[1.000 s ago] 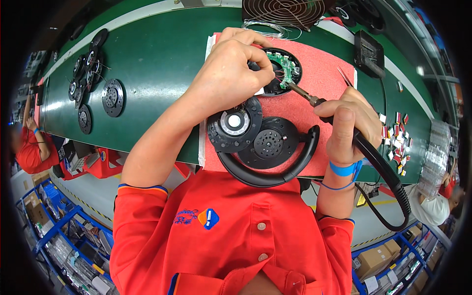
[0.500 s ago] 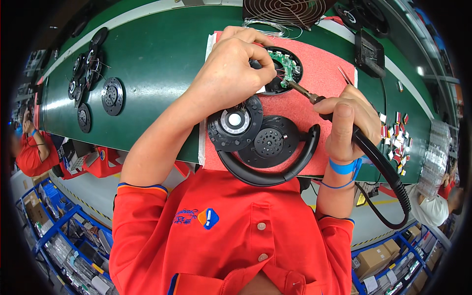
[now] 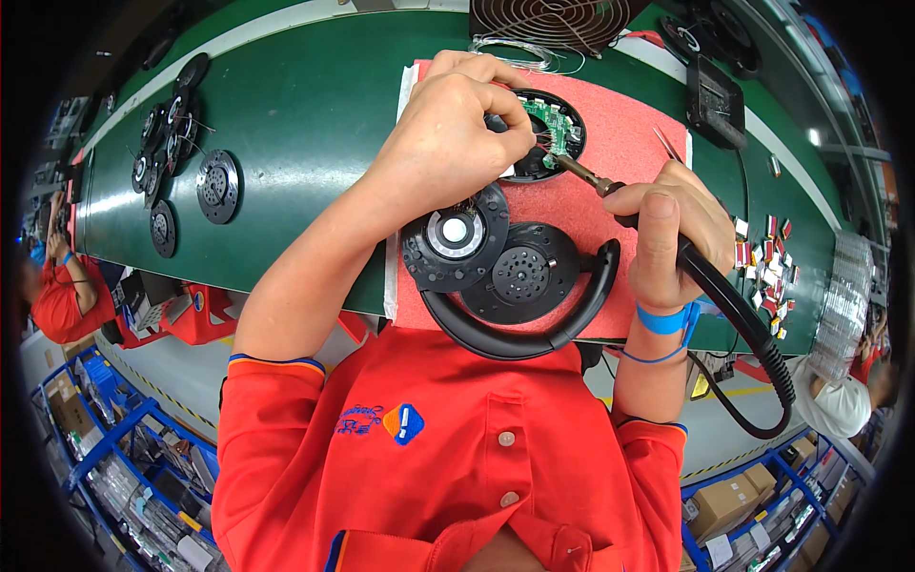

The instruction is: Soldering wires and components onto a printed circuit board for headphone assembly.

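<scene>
Green circuit board (image 3: pixel 562 140) sits in round black housing (image 3: pixel 581 146), 12 o'clock on pink mat (image 3: pixel 639 124). Risk: if soldering iron (image 3: pixel 707 276) slips, it could bridge joints or scorch thin wires (image 3: pixel 545 146). Board's 3 o'clock from left fingers (image 3: pixel 516 122), pressed together, anything between them hidden; 10 o'clock from right fingers (image 3: pixel 633 199), wrapped round iron.
</scene>
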Available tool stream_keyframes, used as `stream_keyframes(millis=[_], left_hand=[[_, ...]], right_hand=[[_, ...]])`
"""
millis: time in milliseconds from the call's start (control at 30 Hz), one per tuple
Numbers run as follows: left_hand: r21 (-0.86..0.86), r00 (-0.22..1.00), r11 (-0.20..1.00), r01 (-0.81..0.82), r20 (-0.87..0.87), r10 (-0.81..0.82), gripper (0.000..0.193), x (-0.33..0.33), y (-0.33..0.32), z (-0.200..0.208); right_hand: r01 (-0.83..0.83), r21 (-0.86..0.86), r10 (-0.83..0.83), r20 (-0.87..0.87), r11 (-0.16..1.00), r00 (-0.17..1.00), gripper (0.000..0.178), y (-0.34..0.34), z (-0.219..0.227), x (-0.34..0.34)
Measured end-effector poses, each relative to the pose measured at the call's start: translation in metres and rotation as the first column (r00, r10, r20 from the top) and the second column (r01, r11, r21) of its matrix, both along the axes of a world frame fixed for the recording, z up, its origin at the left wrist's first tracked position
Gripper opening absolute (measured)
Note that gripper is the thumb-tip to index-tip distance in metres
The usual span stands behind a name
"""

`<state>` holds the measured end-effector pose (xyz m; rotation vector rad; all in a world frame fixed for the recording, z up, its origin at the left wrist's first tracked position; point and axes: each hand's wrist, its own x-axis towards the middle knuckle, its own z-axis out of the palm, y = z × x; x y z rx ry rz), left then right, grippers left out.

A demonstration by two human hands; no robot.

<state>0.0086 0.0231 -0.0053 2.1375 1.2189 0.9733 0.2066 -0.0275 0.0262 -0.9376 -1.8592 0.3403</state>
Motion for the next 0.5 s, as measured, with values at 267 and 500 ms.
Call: stream_keyframes(millis=[267, 500], left_hand=[[0.031, 1.000, 0.999, -0.009, 0.006, 0.009, 0.007, 0.0013, -0.0005, -0.0009], [0.011, 1.000, 1.000, -0.013, 0.004, 0.013, 0.007, 0.0017, -0.0018, 0.0010]], right_hand=[[-0.024, 0.022, 0.024, -0.022, 0.999, 0.999, 0.017, 0.0035, -0.0015, 0.0035], [-0.019, 0.018, 0.019, -0.016, 1.000, 1.000, 0.017, 0.0028, -0.0008, 0.0030]])
